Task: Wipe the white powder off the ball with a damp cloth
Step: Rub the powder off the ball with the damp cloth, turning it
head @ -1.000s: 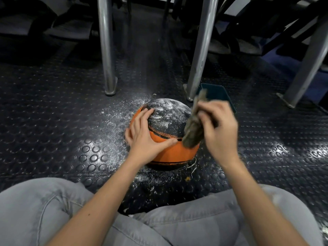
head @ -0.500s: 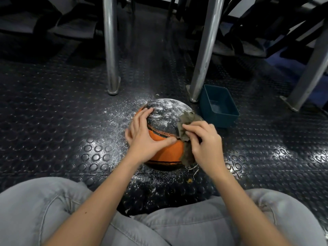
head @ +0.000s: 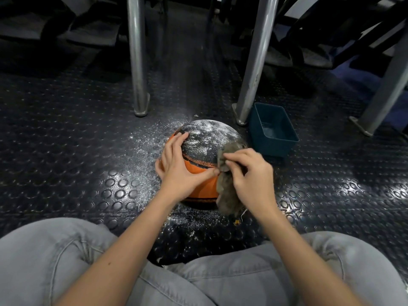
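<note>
- Sits on a dark studded floor (head: 66, 129), grey-trousered knees (head: 44, 250) at the bottom of the view.
- Keeps the ball (head: 198, 149) on the floor just ahead of the knees, orange below and black on top.
- Steadies it with the left hand (head: 178, 171): fingers laid flat and spread over the ball's left side, thumb stretched across the near orange panel, nothing clasped.
- Grasps a crumpled grey-brown cloth (head: 227, 195) in the right hand (head: 251, 173), fingers curled round its upper part.
- Presses the cloth against the ball's right flank, the lower end hanging down beside the ball, close to the floor.
- Brings the left thumb tip and the right fingertips close together at the seam between orange and black.
- Shows white powder (head: 205, 131) thick over the black top panel, with more scattered on the floor to the left of and in front of the ball.
- Has an open teal tub (head: 254, 129) just beyond and right of the ball, something pale in its bottom; cannot tell what.
- Faces upright metal legs (head: 136, 62) behind the ball, one of them standing between ball and tub.
</note>
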